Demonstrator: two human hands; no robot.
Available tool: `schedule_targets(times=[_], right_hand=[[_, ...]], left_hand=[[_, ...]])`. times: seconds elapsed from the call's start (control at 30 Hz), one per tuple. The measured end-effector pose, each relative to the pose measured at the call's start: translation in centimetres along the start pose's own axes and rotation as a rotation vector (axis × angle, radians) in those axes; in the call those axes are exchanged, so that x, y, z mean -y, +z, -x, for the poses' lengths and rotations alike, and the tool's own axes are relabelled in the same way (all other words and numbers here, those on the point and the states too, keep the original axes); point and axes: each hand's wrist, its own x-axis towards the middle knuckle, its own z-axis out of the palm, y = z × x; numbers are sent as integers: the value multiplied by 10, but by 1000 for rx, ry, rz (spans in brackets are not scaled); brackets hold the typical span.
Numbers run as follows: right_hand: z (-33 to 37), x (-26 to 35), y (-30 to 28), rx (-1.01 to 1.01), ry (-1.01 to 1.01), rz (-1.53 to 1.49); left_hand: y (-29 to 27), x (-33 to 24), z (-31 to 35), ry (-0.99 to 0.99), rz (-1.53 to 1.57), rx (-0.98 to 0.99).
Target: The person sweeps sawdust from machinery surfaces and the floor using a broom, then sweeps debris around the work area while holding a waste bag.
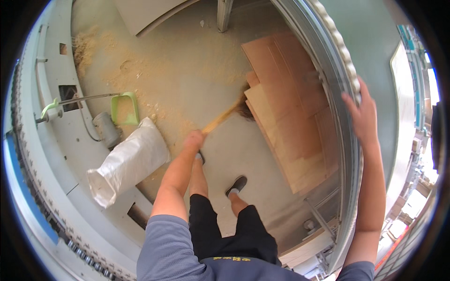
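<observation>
My left hand (194, 139) is closed round the yellowish handle (220, 118) of a broom, held low and slanting away to the right. Its dark brown bristles (245, 108) touch the floor beside a stack of flat brown sheets (286, 107), partly under their near-left edge. On the right, my right hand (364, 112) rests on the edge of a long metal machine rail (344, 61), thumb and forefinger spread apart. The other fingers of that hand are partly hidden. Sawdust-like debris (133, 70) is scattered over the floor (187, 79).
A green long-handled dustpan (136, 110) with debris in it stands against the pale machine (56, 126) on the left. A white woven sack (133, 161) lies nearby, beside a grey motor (107, 129). A metal post (224, 16) and a panel (145, 11) stand ahead.
</observation>
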Motion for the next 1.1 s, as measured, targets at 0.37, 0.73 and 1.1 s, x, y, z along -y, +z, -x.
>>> schedule_targets(times=[0.37, 0.73, 1.1], right_hand=[[1, -3, -10, 104, 150, 116], [-41, 16, -8, -8, 281, 219], [6, 1, -59, -25, 104, 418]], left_hand=[[-172, 123, -38, -125, 60, 20], [-108, -113, -315, 340, 231, 125], [-60, -276, -461, 500, 663, 517]])
